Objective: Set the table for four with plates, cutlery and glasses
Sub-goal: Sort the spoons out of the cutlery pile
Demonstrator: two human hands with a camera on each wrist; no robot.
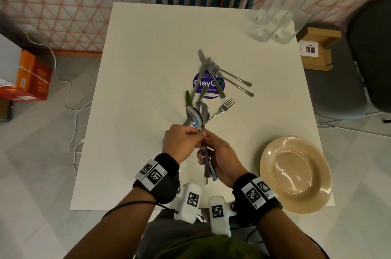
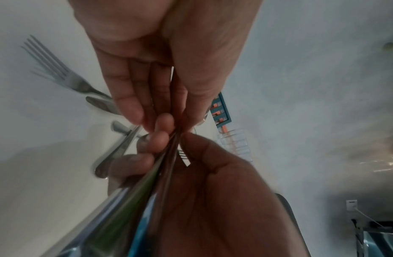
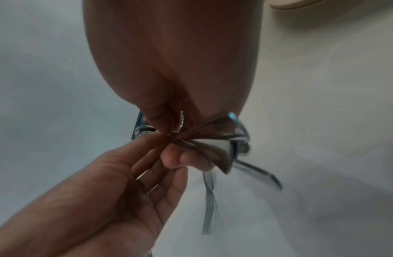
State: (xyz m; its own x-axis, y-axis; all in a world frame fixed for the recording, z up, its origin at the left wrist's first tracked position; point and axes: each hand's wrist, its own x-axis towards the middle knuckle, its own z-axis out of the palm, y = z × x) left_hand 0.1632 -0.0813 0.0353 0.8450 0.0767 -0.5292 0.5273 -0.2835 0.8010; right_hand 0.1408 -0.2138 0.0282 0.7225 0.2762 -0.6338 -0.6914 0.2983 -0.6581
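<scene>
Above table point(image 1: 131, 51), both hands pinching spoons point(image 1: 197, 115)

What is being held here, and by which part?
A bundle of spoons: the right hand grips the handles, and the left hand pinches them just below the bowls.

The left hand point(image 2: 160, 57) reaches down from the top edge, its fingertips point(image 2: 134, 111) pinching a bundle of cutlery handles point(image 2: 134, 196) that the right hand point(image 2: 215, 200) grips from below. Beside them a fork point(image 2: 59, 73) lies on the white table point(image 2: 37, 173); blurred glasses point(image 2: 235, 144) stand beyond.
</scene>
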